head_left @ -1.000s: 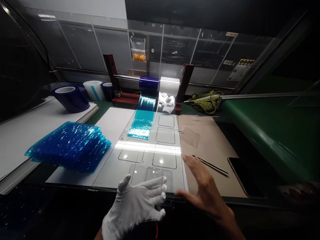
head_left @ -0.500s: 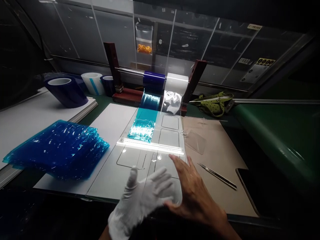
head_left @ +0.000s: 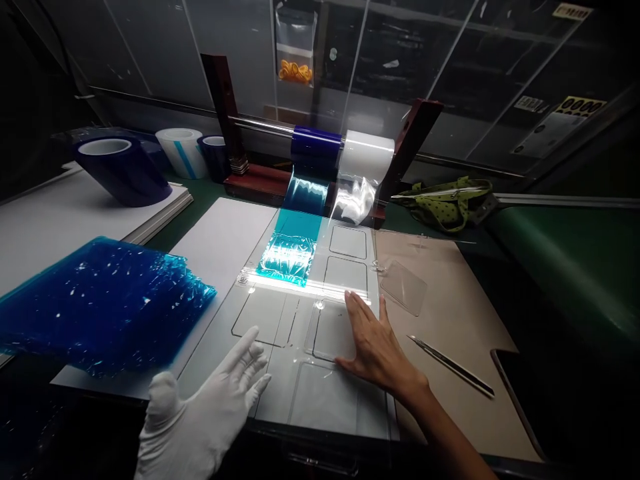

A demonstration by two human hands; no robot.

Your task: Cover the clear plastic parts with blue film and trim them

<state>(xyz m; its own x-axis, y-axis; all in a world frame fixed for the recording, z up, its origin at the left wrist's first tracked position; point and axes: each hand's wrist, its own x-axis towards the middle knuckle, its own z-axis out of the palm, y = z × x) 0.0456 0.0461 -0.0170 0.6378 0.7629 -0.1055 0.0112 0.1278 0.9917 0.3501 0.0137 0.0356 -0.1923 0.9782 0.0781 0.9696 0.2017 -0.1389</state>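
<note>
My left hand (head_left: 207,400), in a white glove, hovers palm up at the front edge of the work sheet, fingers spread and holding nothing. Bare, my right hand (head_left: 375,340) has its fingers stretched out over the right side of a clear sheet (head_left: 335,330) marked with a dark rounded outline; whether it touches is hard to tell. Another clear sheet (head_left: 323,397) lies just in front. Farther back, a strip of blue film (head_left: 290,250) runs down from a blue roll (head_left: 316,148). Beside that roll sits a clear film roll (head_left: 367,157) with its end hanging loose.
A pile of blue film sheets (head_left: 95,307) lies left, near a large blue roll (head_left: 123,170) and a white roll (head_left: 181,153). On the right are a craft knife (head_left: 450,367), a clear plate (head_left: 404,288), a phone (head_left: 530,400) and a green pouch (head_left: 447,203).
My hands have moved apart: the gloved left hand went left and nearer, while my right hand shifted slightly. The camera view has tilted down a little.
</note>
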